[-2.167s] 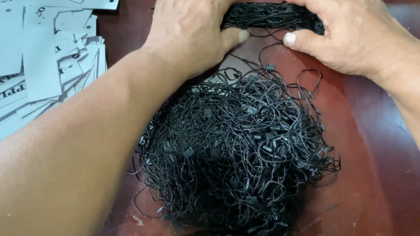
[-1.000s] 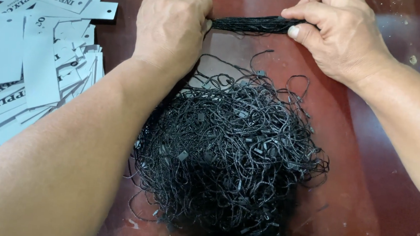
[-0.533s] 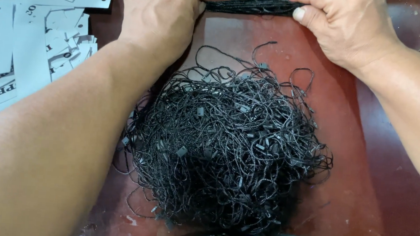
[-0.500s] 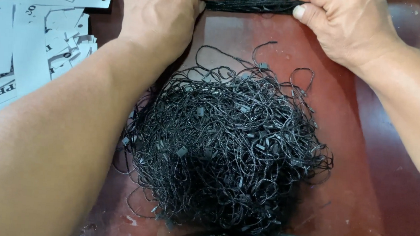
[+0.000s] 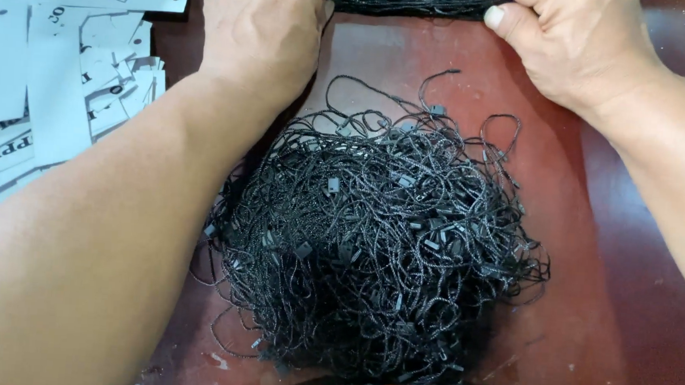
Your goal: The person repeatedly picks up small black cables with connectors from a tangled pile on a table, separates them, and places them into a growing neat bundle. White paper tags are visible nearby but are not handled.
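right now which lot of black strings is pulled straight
The bundle of strings stretched taut between the left hand and right hand at the top; the big pile below lies loose and tangled.

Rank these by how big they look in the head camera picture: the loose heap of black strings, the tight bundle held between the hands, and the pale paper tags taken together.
1. Heap of black strings, clearly largest.
2. Paper tags, though cut off by the frame.
3. Tight bundle, a thin strip between the left hand and right hand.

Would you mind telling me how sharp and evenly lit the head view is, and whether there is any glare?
Head view: sharp, evenly lit; pile of black cords crisp, soft glare on the red table, left hand and right hand cropped at the top.
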